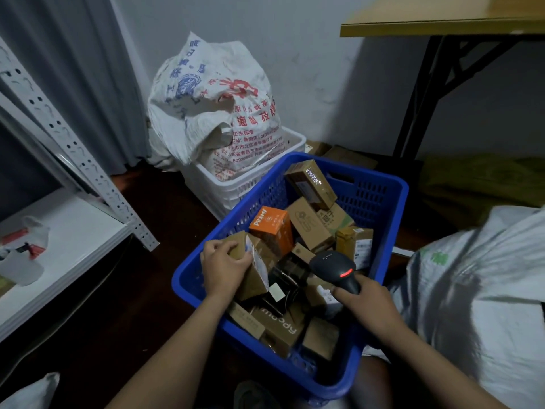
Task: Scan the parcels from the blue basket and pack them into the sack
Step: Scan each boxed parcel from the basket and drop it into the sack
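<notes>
Our grey woven sack [477,284] bulks at the right edge of the view, just beside the blue basket [383,199], which stands on the dark floor before us, heaped with cardboard parcels. Behind the basket a printed white bag [212,93] slumps out of a white crate [206,187] against the wall. Among the parcels an orange carton [269,224] sits tilted near the basket's middle. Our left hand [222,268] reaches into the basket's left side, fingers curled around the upper end of a brown parcel [253,278] that leans on end, a white label on its face. Our right hand [368,302] is wrapped around the handle of a black scanner [333,265], held over the parcels near the basket's right wall, a red light glowing on its head.
</notes>
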